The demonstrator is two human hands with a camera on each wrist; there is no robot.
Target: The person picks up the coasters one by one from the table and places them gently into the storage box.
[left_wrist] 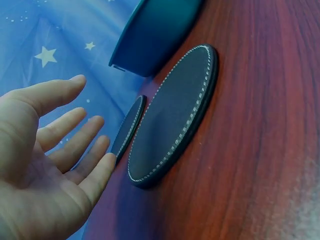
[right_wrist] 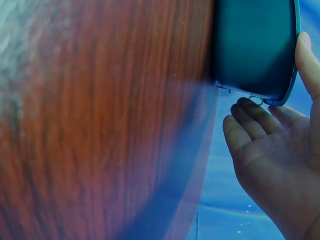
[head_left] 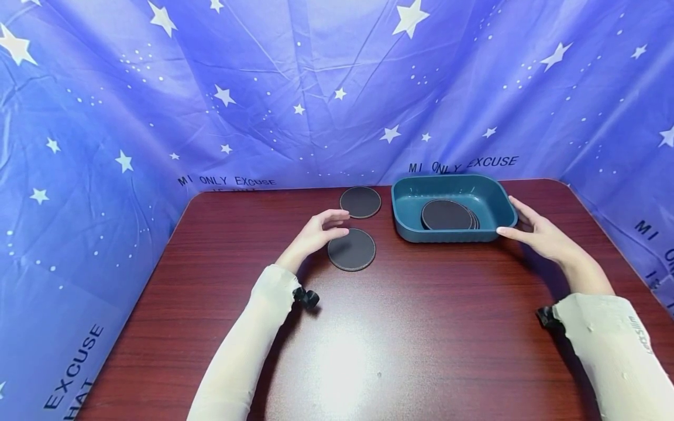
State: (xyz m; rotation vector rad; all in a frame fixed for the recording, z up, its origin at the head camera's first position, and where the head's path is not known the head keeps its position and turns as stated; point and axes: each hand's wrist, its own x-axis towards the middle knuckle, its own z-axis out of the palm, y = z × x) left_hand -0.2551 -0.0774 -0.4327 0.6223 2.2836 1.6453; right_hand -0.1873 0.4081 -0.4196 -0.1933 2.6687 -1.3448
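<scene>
Two round dark coasters with light stitched edges lie flat on the table, a near coaster [head_left: 351,249] and a far coaster [head_left: 360,202]. My left hand [head_left: 318,232] hovers just left of them, fingers loosely extended and the palm bare in the left wrist view. To the right stands a teal rectangular bin [head_left: 442,235] holding a small stack of coasters [head_left: 447,214]. At the bin's right end is my right hand [head_left: 542,234], thumb against the near corner and fingers stretched along the end wall. In the right wrist view those fingers [right_wrist: 257,120] look fairly straight.
The dark red wooden table [head_left: 421,327] bears a bright glare spot near its front. A blue star-printed curtain [head_left: 295,88] hangs behind and on both sides, close to the back edge. Black straps with small devices [head_left: 306,298] sit at the wrists.
</scene>
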